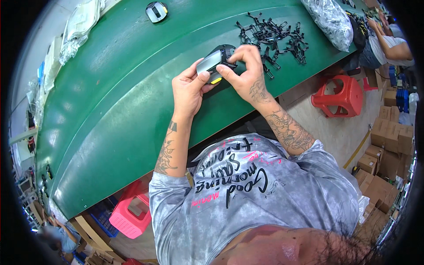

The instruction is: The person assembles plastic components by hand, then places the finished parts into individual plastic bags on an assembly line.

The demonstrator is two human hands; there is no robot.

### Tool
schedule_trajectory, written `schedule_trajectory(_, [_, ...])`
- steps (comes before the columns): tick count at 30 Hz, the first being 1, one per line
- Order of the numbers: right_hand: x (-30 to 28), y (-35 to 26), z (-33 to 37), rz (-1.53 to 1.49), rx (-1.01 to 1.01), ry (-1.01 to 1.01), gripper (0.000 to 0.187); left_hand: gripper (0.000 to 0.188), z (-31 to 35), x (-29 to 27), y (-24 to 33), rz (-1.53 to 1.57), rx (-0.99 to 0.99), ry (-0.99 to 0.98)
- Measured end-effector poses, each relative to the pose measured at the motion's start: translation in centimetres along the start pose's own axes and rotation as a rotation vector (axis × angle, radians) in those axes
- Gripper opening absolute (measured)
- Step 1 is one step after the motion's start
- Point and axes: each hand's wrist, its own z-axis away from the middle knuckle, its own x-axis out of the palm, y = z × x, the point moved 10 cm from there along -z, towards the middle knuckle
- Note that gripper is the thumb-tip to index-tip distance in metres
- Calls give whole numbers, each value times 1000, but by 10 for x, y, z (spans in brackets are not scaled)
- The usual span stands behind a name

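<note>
My left hand (189, 88) grips a rounded black and silver device (210, 62) with a yellow accent on its lower edge, holding it above the green table. At the device's right end, my right hand (248, 66) has its thumb against the casing and its fingers curled over the black part. Those fingers are slightly blurred, and any small piece between them is hidden. Just beyond my right hand lies a loose pile of thin black plastic brackets (276, 37). A similar black and silver device (156, 12) rests at the table's far side.
A bulging clear plastic bag (330, 22) lies on the green table (119, 119) at the far right. Plastic-wrapped items (79, 26) line its far left edge. A red stool (339, 95), a pink stool (130, 212) and cardboard boxes (388, 134) stand around. Another person (395, 49) works at right.
</note>
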Motion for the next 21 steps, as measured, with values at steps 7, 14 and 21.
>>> schedule_trajectory(7, [35,35,0,-333,352,-298,69,49,-1,-5,8,-186,61,5])
schedule_trajectory(14, [41,19,-1,-949,482,-326,65,43,-1,-18,11,-53,12,3])
schedule_trajectory(21, [36,24,-7,-796,452,-230,57,43,-4,-10,25,-149,83,-81])
